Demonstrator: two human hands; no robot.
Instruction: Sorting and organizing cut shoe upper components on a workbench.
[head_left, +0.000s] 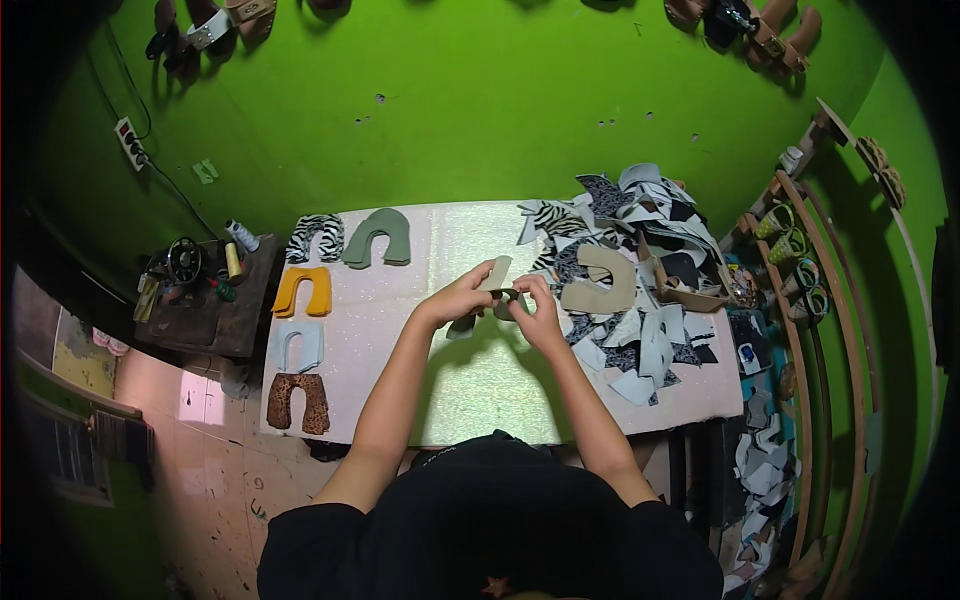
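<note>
Above the middle of the pale, glittery table covering (375, 330), both my hands are closed on a bent greyish-green cut piece (502, 268). My left hand (457, 299) grips its left side, and a darker end of it hangs below those fingers. On the other side, my right hand (540, 314) pinches it near the middle with the fingertips. Whether it is one layer or several, I cannot tell. To the right of my right hand lies a beige U-shaped stack (624, 281), its opening turned to the left.
Left on the table are U-shaped stacks: zebra-striped (298, 242), green (379, 220), orange (304, 275), light blue (297, 331) and leopard-print (299, 382). Scraps (652, 335) surround a cardboard box (690, 299) at right. A sewing machine (184, 260) stands left; a wooden rack (832, 350) stands right.
</note>
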